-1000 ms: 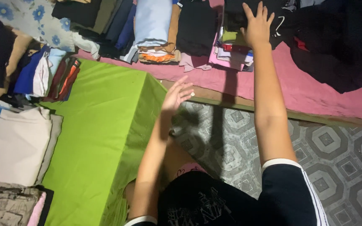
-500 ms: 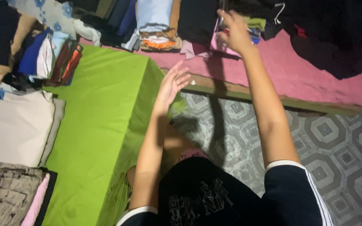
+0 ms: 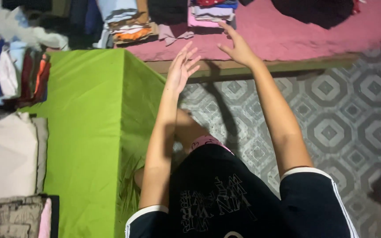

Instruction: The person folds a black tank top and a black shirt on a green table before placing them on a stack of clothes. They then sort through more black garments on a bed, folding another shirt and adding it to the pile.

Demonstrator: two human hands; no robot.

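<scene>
Neither grip holds anything: left hand (image 3: 181,69) and right hand (image 3: 237,46) hang spread wide, nearest the folded clothes stack (image 3: 210,11) on the pink bed (image 3: 296,37).

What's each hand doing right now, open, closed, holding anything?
Left hand: open, fingers spread, holding nothing.
Right hand: open, fingers spread, holding nothing, just short of the folded clothes.

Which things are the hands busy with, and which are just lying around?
Busy with:
left hand, open, empty
right hand, open, empty
nearest stack of folded clothes on the pink sheet

Lying around:
green sheet
beige cloth
dark pile
patterned floor
</scene>
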